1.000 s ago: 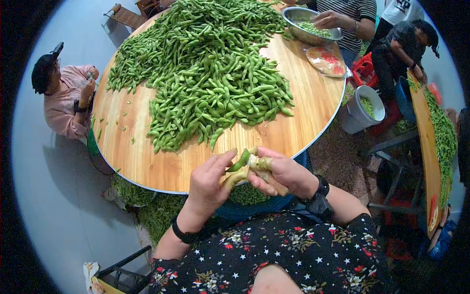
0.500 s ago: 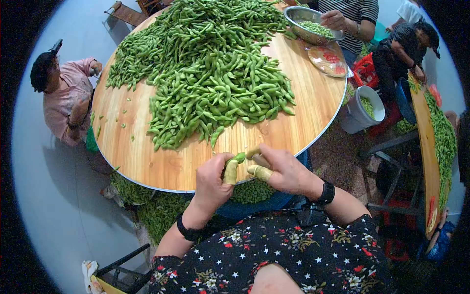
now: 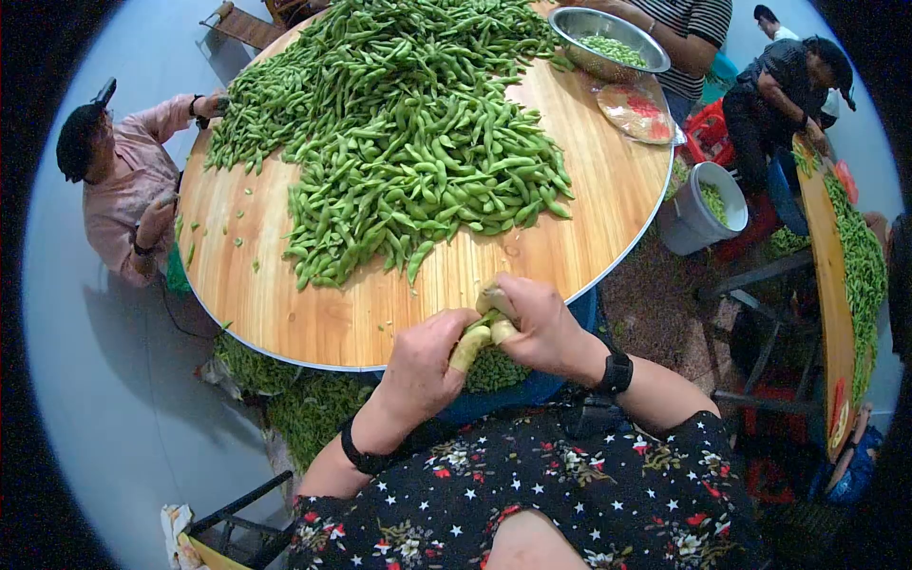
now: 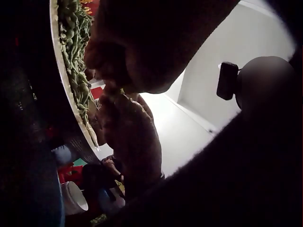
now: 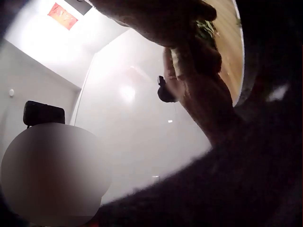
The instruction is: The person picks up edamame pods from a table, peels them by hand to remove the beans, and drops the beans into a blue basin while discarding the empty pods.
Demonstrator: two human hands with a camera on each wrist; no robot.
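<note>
Both hands meet over the near edge of the round wooden table (image 3: 328,350). My left hand (image 3: 426,359) curls its fingers around a green soybean pod (image 3: 488,317), of which only a sliver shows between the hands. From the other side my right hand (image 3: 546,328) pinches at the same pod, its fingertips right against the left thumb. Pale yellowish coverings wrap the thumbs and a right finger. Beyond the hands a large heap of green pods (image 3: 418,180) covers the table. Both wrist views are dark, showing the hands pressed together.
A metal bowl (image 3: 608,46) of shelled beans stands at the far right beside a plastic-wrapped round packet (image 3: 635,114). A white bucket (image 3: 703,211) is on the floor to the right. One person (image 3: 123,180) sits at the left; others work at the right. Blue container (image 3: 532,391) below the hands.
The pod, earlier plainly visible in the left hand, is now mostly hidden. My right hand was apart half a second ago and has closed in against the left. The person at left has reached to the heap.
</note>
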